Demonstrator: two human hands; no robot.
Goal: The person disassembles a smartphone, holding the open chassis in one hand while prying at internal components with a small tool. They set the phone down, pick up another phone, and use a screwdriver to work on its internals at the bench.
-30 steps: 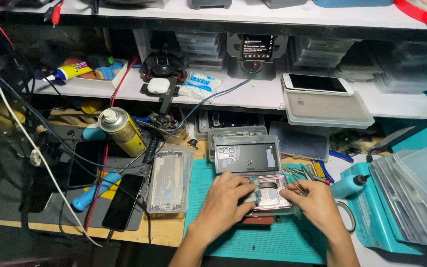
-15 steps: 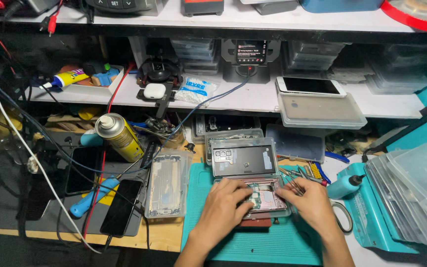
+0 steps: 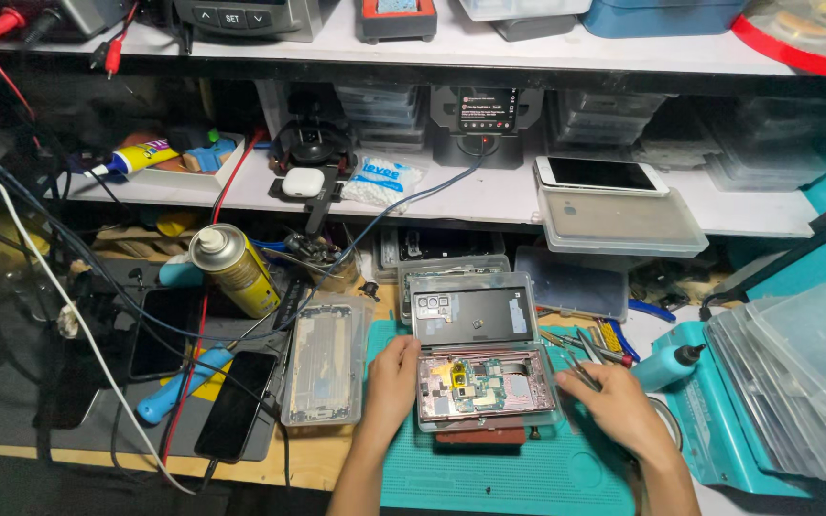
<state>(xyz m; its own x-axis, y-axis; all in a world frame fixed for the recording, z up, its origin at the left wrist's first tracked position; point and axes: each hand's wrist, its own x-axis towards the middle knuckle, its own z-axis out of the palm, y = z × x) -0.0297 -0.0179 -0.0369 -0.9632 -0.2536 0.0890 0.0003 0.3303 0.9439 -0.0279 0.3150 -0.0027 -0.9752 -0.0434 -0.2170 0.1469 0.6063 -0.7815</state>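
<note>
An opened phone (image 3: pixel 485 387) with its circuit board and gold parts exposed lies in a clear tray on the green mat (image 3: pixel 528 478). My left hand (image 3: pixel 389 382) rests curled against the phone's left edge and grips it. To the right of the phone, my right hand (image 3: pixel 623 406) has its fingertips at a cluster of tweezers and small tools (image 3: pixel 580 358); whether it holds one is unclear. A grey phone back cover (image 3: pixel 470 311) lies in a clear box just behind the opened phone.
A yellow spray can (image 3: pixel 231 268), a phone frame in a clear tray (image 3: pixel 322 363), two black phones (image 3: pixel 236 416) and a blue-handled tool (image 3: pixel 179 387) lie to the left. A blue bottle (image 3: pixel 666 363) and stacked clear trays (image 3: pixel 795 382) stand right. Cables hang at left.
Both hands covered the opened phone before. They have drawn apart to its left and right sides, so the board is now exposed. The view has tilted slightly.
</note>
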